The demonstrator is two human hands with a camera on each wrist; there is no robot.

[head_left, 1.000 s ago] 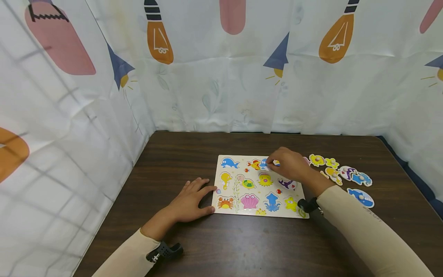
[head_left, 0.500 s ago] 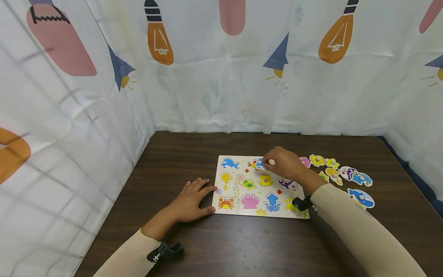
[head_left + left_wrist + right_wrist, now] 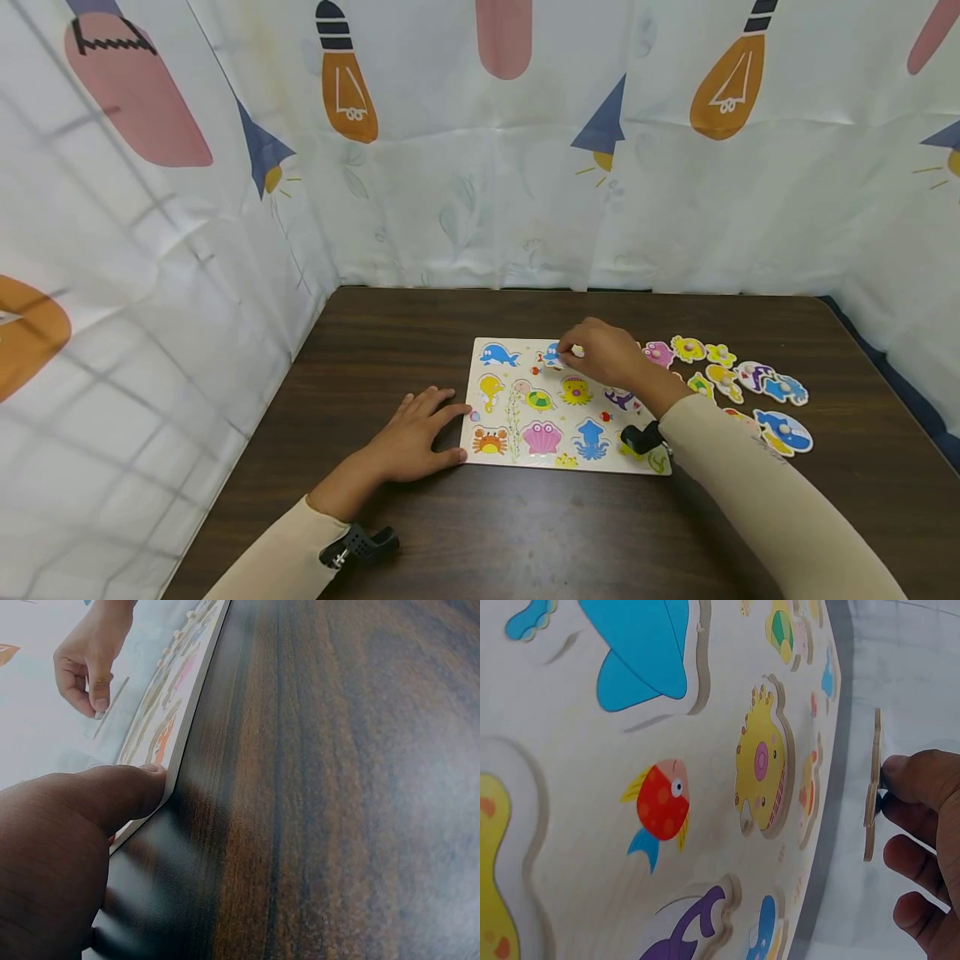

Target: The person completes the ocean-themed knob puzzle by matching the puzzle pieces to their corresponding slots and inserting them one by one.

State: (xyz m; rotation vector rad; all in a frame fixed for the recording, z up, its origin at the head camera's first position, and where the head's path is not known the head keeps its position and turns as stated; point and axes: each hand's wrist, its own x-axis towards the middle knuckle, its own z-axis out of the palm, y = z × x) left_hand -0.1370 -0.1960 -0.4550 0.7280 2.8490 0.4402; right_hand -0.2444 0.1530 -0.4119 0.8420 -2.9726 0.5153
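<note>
A wooden peg-puzzle board [image 3: 517, 458] printed with sea animals lies flat on the table. My right hand [image 3: 603, 354] is over its far edge, pinching a blue puzzle piece [image 3: 552, 355] by its knob between thumb and finger. In the right wrist view this puzzle piece [image 3: 872, 787] shows edge-on, raised off the board. My left hand [image 3: 411, 437] rests at the board's left side with fingers spread. Its thumb [image 3: 142, 791] lies on the near left corner of the board in the left wrist view.
Several loose knobbed puzzle pieces lie right of the board, among them a yellow piece [image 3: 723, 382], a pink piece [image 3: 658, 354] and a blue oval one [image 3: 784, 431]. The dark wooden table [image 3: 555, 533] ends at a printed white curtain [image 3: 480, 208] behind and at left.
My right hand has moved left along the board's far edge with the blue puzzle piece, now over the red-and-yellow fish picture. The left hand has stayed in place.
</note>
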